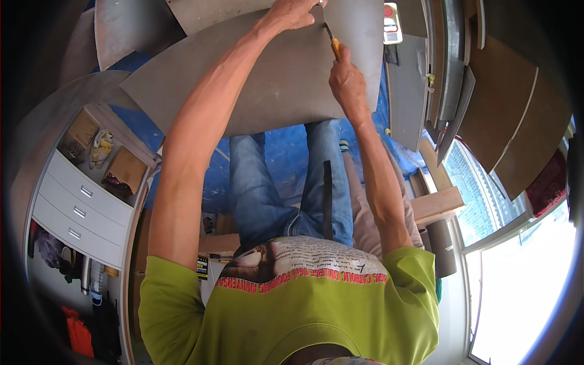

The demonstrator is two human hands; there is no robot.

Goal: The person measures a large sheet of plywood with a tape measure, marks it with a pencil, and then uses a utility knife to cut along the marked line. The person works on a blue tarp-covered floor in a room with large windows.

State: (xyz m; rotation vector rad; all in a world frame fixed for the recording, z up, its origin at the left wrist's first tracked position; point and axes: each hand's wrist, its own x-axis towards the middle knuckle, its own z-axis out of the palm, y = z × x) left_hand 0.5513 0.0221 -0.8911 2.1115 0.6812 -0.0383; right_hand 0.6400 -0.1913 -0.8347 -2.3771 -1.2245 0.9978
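Note:
A large grey-brown sheet [267, 79] lies flat in front of me, its near edge over my knees. My right hand [350, 85] is closed around the yellow handle of a slim knife [335, 48]. Its narrow dark blade points away from me, the tip at the sheet's surface. Farther off and to the left, my left hand [292, 15] rests at the sheet with its fingers drawn together by a small shiny metal piece [320, 2]. The upper picture edge cuts off part of that hand, so what it grips does not show.
A white drawer cabinet [79, 201] stands at the left. Blue sheeting [204, 185] covers the floor. To the right are a beige trouser leg [359, 198], a wooden beam [438, 205], leaning brown boards [517, 109] and a bright window [517, 286]. A white-and-red package [392, 24] lies beyond.

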